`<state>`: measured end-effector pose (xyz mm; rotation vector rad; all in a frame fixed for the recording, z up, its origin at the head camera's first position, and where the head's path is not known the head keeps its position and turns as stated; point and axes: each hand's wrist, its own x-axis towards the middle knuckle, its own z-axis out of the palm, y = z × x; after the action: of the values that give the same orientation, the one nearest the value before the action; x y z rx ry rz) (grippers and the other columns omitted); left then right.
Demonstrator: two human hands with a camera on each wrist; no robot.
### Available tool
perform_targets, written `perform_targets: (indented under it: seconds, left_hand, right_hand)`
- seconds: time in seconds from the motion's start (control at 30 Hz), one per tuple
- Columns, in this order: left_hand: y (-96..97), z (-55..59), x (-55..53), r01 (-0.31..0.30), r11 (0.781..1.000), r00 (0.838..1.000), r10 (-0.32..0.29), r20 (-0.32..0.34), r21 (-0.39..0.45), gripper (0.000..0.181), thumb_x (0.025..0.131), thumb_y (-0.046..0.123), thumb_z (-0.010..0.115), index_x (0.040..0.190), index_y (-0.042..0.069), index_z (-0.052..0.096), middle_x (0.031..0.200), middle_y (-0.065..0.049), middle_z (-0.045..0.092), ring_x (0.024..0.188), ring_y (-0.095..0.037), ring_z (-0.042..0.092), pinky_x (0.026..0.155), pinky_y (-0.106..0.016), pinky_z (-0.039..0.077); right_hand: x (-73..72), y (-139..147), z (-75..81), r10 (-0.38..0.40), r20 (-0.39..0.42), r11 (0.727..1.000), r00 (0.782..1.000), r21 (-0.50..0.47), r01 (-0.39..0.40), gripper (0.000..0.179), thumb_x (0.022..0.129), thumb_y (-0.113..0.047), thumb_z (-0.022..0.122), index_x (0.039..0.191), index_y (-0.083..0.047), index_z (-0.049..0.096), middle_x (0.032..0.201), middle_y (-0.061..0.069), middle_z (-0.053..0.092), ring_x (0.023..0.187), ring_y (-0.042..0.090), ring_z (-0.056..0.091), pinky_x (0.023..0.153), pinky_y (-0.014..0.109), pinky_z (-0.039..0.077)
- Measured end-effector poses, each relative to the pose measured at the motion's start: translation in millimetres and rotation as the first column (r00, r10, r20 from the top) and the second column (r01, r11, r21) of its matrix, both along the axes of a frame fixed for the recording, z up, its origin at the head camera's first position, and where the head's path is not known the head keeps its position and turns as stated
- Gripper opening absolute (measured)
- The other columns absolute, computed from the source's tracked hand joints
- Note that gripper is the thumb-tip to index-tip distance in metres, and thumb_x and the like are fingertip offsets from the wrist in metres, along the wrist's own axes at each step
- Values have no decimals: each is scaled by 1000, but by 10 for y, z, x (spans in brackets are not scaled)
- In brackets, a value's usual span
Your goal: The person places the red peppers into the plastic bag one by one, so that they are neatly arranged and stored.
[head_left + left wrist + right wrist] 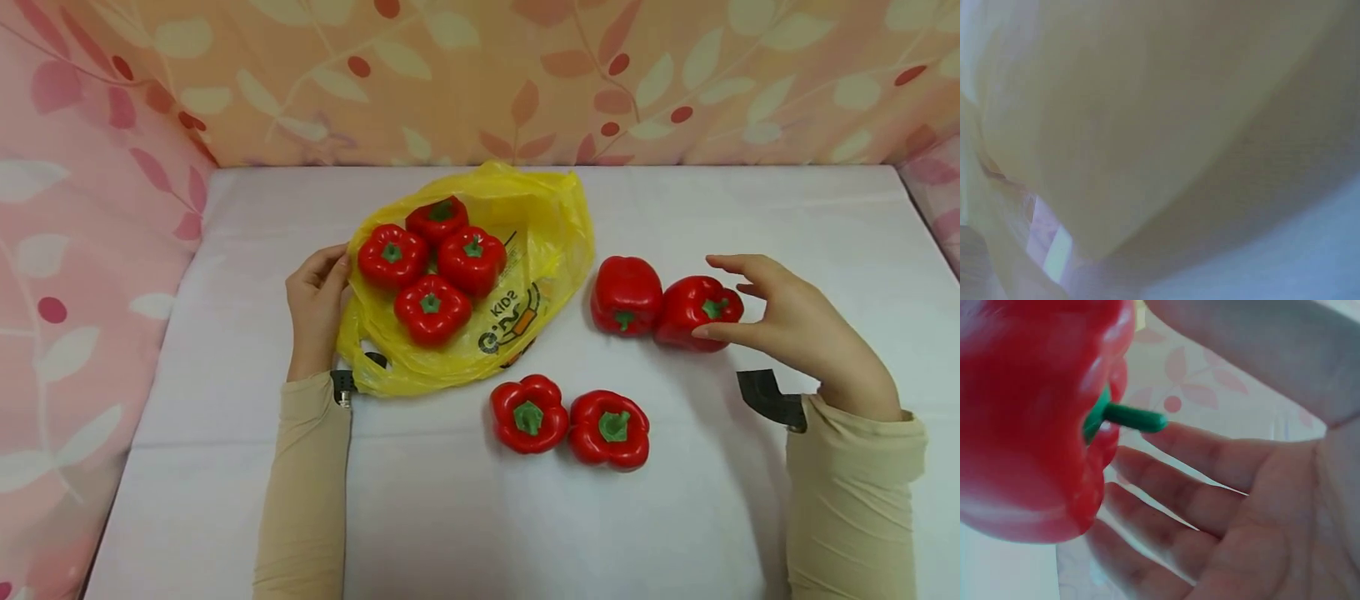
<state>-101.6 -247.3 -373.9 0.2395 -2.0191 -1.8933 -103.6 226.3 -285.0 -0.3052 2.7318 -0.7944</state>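
Note:
At the left rim of a yellow plastic bag [551, 275], my left hand [318, 292] pinches the film between thumb and curled fingers. Several red bell peppers [432, 310] sit inside the bag, stems up. The bag's pale film [1116, 125] fills most of the left wrist view. My right hand [798, 329] is spread around the stem end of a red bell pepper [686, 312], thumb at its near side and fingers beyond it. In the right wrist view this pepper [1029, 425] shows its green stem toward the palm, with relaxed fingers reaching along its side.
Another bell pepper [626, 292] lies against the one by my right hand, on its left. Two more, a left one [512, 408] and a right one [592, 446], stand side by side nearer me on the white-covered table [450, 517]. A patterned cloth [480, 83] closes off the back.

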Motion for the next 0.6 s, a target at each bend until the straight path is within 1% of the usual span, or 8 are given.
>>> perform_targets:
  seconds: [0.07, 0.2, 0.3, 0.4, 0.6]
  left_hand:
    - [-3, -1, -1, 1, 1000, 1000, -1, -3, -2, 23, 94, 14, 59, 109, -1, 68, 100, -3, 66, 94, -20, 58, 84, -20, 51]
    - [-4, -10, -12, -2, 1000, 1000, 2, -7, 9, 22, 94, 14, 59, 108, -1, 68, 101, -4, 66, 94, -20, 58, 84, -20, 51]
    - [-9, -19, -22, -7, 1000, 1000, 7, -14, 28, 20, 93, 12, 60, 106, -1, 69, 99, -4, 67, 92, -20, 59, 82, -20, 52]
    - [-13, -22, -28, -8, 999, 1000, 9, -21, 43, 19, 93, 12, 61, 104, 0, 70, 98, -4, 67, 90, -19, 59, 81, -19, 52]
    - [-7, -9, -29, -15, 999, 1000, 16, -10, 46, 19, 92, 11, 61, 104, 0, 70, 98, -4, 67, 90, -19, 59, 80, -19, 52]
  right_hand:
    - [-19, 5, -33, 31, 20, 999, 999, 20, -31, 86, 75, -26, 81, 144, -6, 34, 141, 23, 34, 116, 49, 39, 86, 66, 39]
    - [-57, 0, -91, 75, 50, 997, 996, 24, -76, 90, 73, -25, 82, 143, 0, 31, 139, 26, 34, 121, 46, 34, 94, 64, 34]
    - [-77, -8, -119, 87, 67, 996, 994, 16, -88, 90, 73, -24, 82, 142, 2, 31, 137, 26, 37, 125, 44, 33, 98, 62, 30]
    - [-83, -13, -132, 87, 72, 996, 994, 21, -89, 88, 74, -25, 82, 141, 2, 31, 135, 26, 40, 123, 44, 35, 98, 62, 32]
    - [-70, -21, -111, 86, 75, 996, 993, 27, -89, 87, 74, -26, 81, 141, 1, 31, 134, 26, 41, 122, 44, 36, 97, 63, 33]
